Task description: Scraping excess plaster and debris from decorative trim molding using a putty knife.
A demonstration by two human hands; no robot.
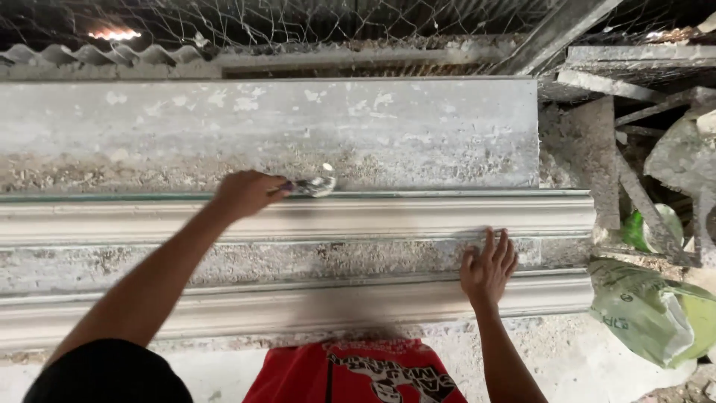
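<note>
Above upper moulding, scraper gripped in left hand fingers.

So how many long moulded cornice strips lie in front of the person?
2. The upper strip lies under the left hand; the lower strip is nearer, below the right hand. Others may be hidden.

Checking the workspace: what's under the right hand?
The right hand lies flat on a grey moulded strip. The patch beneath its palm is covered and cannot be seen.
</note>
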